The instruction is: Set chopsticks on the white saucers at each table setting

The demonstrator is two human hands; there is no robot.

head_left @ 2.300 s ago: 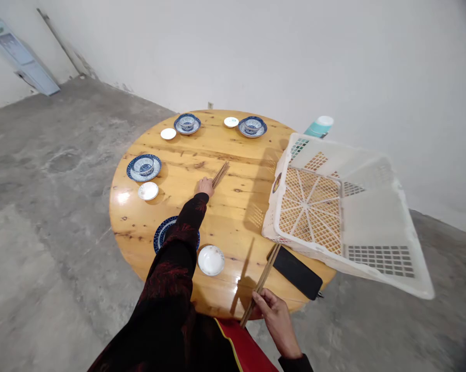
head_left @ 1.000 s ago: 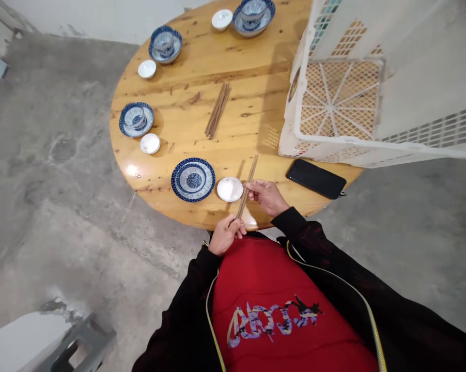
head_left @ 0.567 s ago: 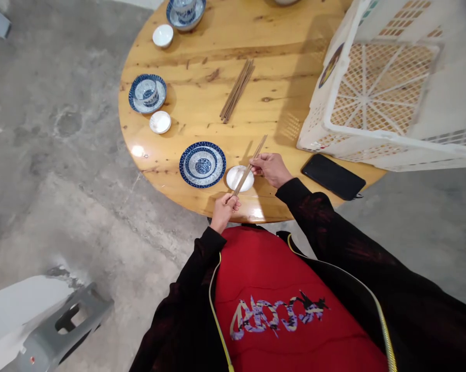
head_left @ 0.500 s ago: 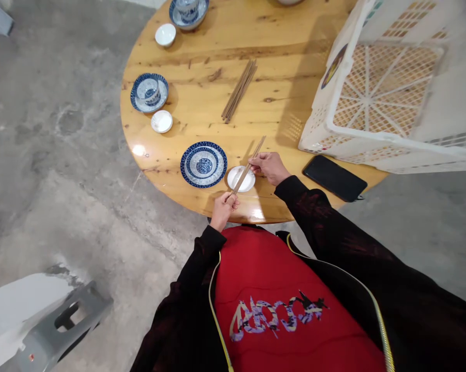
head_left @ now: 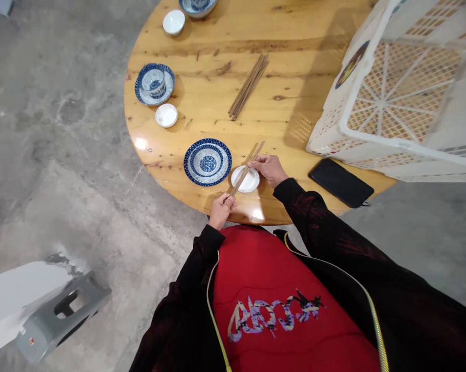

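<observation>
A pair of chopsticks (head_left: 241, 178) slants over a small white dish (head_left: 250, 182) near the table's front edge. My left hand (head_left: 222, 208) is closed around their lower end. Higher up, the fingers of my right hand (head_left: 269, 168) pinch the same chopsticks at the dish's right side. Whether the chopsticks touch the dish I cannot tell. Just left of the dish lies a blue-and-white plate (head_left: 207, 163) with a patterned centre. Beyond my hands, a bundle of several chopsticks (head_left: 249, 87) rests on the wooden table (head_left: 202, 103).
A large white plastic crate (head_left: 349, 132) stands on the table's right side, with a black phone (head_left: 340, 182) in front of it. At the left are a patterned plate with a bowl on it (head_left: 154, 84) and small white bowls (head_left: 166, 115). A grey stool (head_left: 62, 315) stands on the floor.
The view has shifted slightly, so the table things sit a little further right. Both hands keep their hold on the chopsticks, which have barely moved over the dish.
</observation>
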